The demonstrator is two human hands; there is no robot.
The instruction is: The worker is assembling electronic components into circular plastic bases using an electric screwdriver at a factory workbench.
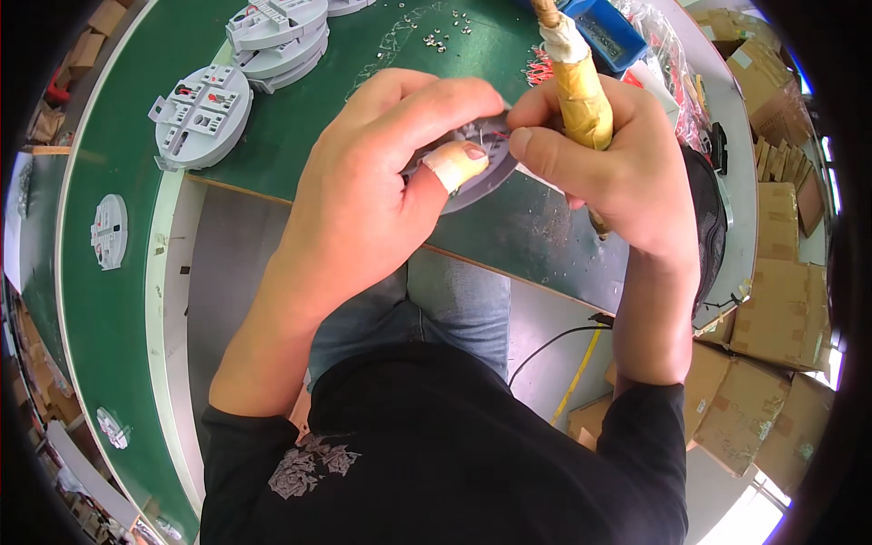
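Note:
A grey round plastic base [475, 192] is gripped in my left hand [359, 182], tilted up over the table's near edge. My left thumb, wrapped in yellowish tape, presses on its face, and the fingers curl over the far side. My right hand [636, 177] is closed round a stick-like tool [583, 100] whose handle is bound in yellow tape; its kind is not clear. The right thumb and forefinger come together at the base's right rim, beside a thin red wire [501, 135]. My left hand hides much of the base's inner face.
Similar grey round bases [204, 118] sit at the left, some stacked [282, 45]. Small metal parts [439, 41] lie scattered at the back. A blue bin [607, 34], red wires [540, 68] and clear plastic bags [668, 54] stand at the back right. Cardboard boxes [777, 309] fill the right side.

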